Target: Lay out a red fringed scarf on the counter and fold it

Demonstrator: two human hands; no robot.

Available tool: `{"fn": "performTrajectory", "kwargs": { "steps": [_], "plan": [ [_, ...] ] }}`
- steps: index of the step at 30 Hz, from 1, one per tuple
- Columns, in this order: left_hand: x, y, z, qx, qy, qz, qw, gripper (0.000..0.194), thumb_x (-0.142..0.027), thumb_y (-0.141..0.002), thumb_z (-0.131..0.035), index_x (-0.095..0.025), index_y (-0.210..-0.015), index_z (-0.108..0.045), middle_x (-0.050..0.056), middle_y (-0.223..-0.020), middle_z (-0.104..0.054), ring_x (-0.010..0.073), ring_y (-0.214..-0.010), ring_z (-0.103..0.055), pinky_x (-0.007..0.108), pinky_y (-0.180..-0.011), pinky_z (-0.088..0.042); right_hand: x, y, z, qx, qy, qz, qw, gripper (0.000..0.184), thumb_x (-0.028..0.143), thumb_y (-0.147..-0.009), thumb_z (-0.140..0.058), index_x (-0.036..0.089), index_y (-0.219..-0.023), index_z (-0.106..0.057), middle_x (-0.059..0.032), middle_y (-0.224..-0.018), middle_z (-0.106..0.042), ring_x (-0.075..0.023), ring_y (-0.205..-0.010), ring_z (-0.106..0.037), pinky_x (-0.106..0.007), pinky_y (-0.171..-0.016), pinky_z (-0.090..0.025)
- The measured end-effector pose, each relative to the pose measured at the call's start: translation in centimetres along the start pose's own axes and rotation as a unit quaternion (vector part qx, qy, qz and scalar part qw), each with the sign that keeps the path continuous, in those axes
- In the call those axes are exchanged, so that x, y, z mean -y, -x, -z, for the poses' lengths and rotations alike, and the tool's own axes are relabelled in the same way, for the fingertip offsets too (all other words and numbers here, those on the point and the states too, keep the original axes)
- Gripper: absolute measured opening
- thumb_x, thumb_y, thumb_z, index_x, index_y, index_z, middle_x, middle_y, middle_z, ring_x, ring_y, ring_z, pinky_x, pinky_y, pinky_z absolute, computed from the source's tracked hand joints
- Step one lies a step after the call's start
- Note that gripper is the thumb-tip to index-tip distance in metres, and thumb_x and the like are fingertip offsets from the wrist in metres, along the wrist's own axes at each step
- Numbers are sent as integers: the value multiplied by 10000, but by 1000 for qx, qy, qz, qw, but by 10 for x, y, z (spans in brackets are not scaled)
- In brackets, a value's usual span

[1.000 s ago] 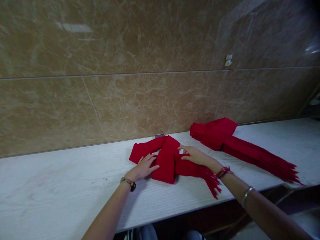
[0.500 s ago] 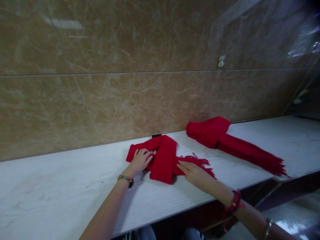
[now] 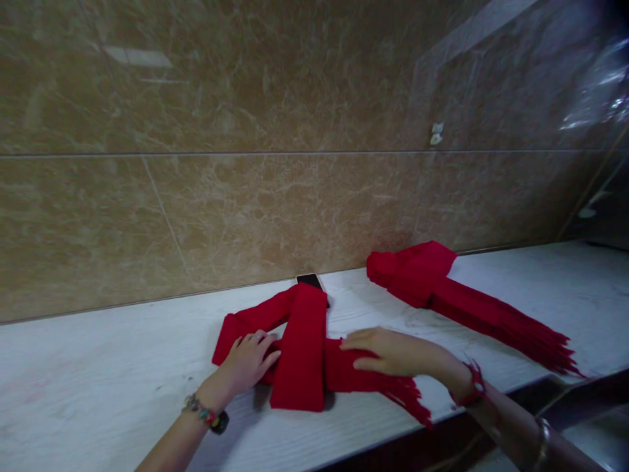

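A folded red scarf (image 3: pixel 301 351) lies on the white counter in a loop, one wide strip crossing over its long part. My left hand (image 3: pixel 246 359) rests on the left section of the loop, fingers spread over the fabric. On the fringed right end lies my right hand (image 3: pixel 381 351), palm down, its fingers stretched out and the thumb apart from them. Part of the cloth beneath both hands is hidden. Behind the loop a dark phone (image 3: pixel 310 282) shows, its lower part covered by the scarf.
A second red scarf (image 3: pixel 422 272), folded with its fringed tail pointing right, lies farther right on the white counter (image 3: pixel 98 380). Brown marble tiles (image 3: pixel 246 216) form the wall behind. The counter's front edge runs close below my right arm.
The looped scarf has shifted left and nearer to me, and its loop is wider. More of the phone shows. My left hand moved left; my right hand now lies flatter over the fringed end.
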State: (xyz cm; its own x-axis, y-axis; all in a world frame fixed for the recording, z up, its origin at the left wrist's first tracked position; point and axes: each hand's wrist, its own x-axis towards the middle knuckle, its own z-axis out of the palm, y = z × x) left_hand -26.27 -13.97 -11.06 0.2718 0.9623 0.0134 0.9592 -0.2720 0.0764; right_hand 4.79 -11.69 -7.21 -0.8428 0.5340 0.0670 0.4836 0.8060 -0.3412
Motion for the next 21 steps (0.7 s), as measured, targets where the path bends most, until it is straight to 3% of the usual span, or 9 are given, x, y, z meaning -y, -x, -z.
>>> {"fn": "performTrajectory", "kwargs": {
  "steps": [4, 7, 9, 12, 14, 17, 21],
  "plan": [
    [48, 19, 2, 11, -21, 71, 997, 337, -299, -850, -340, -189, -1128, -495, 97, -1172, -498, 221, -1086, -466, 407, -946, -326, -49, -69, 11, -134, 43, -49, 989, 375, 209, -855, -358, 186, -1199, -506, -75, -1241, -510, -181, -1161, -428, -367, -998, -310],
    [71, 17, 11, 29, -1, 83, 996, 312, -254, -824, -364, -194, -1089, -517, 84, -1150, -516, 204, -1065, -477, 376, -925, -356, -85, -115, -6, -174, 87, -97, 976, 438, 107, -816, -353, 140, -1240, -458, -116, -1310, -426, -195, -1235, -329, -384, -1006, -289],
    [72, 10, 20, 30, 22, 72, 997, 314, -211, -813, -357, -184, -1073, -531, 80, -1133, -530, 186, -1048, -486, 341, -916, -371, -98, -133, -21, -174, 92, -130, 972, 430, 96, -800, -376, 120, -1216, -482, -140, -1311, -418, -212, -1235, -326, -394, -1007, -279],
    [61, -3, 30, -17, 39, 50, 998, 337, -185, -824, -321, -158, -1078, -540, 88, -1127, -539, 173, -1044, -486, 314, -925, -369, -103, -141, -34, -178, 85, -155, 968, 385, 114, -806, -382, 100, -1163, -525, -160, -1262, -466, -228, -1209, -359, -411, -997, -284],
    [54, -8, 32, -42, 39, 40, 998, 342, -198, -832, -314, -145, -1078, -546, 97, -1123, -543, 179, -1037, -491, 316, -924, -373, -102, -139, -33, -194, 85, -162, 964, 415, 126, -819, -360, 96, -1219, -465, -161, -1284, -439, -220, -1223, -333, -404, -998, -283],
    [51, -7, 30, -41, 38, 36, 998, 348, -193, -824, -327, -132, -1087, -547, 108, -1134, -540, 187, -1041, -491, 320, -920, -381, -96, -130, -26, -248, 72, -160, 953, 440, 131, -823, -351, 98, -1258, -411, -150, -1305, -408, -192, -1233, -311, -364, -1007, -274],
    [57, 2, 24, -28, 39, 38, 998, 353, -199, -820, -358, -135, -1121, -532, 110, -1203, -505, 194, -1107, -453, 336, -957, -352, -68, -118, -22, -315, 7, -144, 938, 360, 126, -800, -385, 88, -1130, -525, -152, -1196, -506, -195, -1149, -415, -356, -978, -319]
  ]
}}
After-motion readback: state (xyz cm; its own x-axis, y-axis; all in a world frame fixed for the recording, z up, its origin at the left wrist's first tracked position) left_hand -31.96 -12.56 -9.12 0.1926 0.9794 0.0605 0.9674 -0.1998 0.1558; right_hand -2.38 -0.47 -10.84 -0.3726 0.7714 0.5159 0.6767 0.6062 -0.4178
